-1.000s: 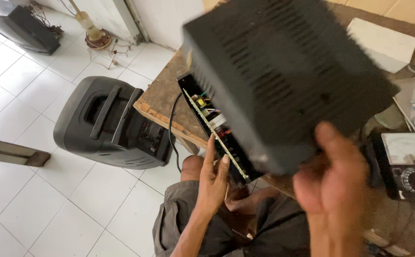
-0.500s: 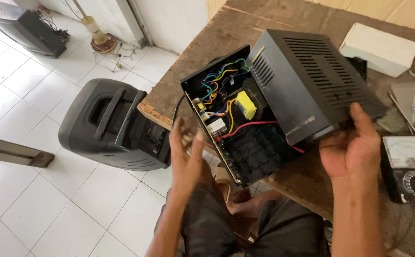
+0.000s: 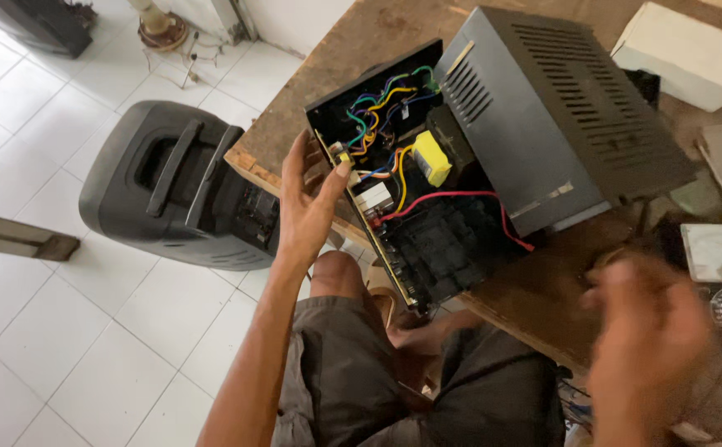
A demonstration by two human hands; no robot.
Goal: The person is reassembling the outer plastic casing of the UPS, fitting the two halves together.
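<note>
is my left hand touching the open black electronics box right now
Touching. The head view shows the left hand with fingertips on the front edge of the open black box.

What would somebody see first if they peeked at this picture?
Probably the opened black electronics box on the wooden table, with bright coloured wires and a yellow part showing inside. The left hand touches its front edge, while the right hand is a blur at lower right. A big black speaker lies on the white tiled floor.
</note>
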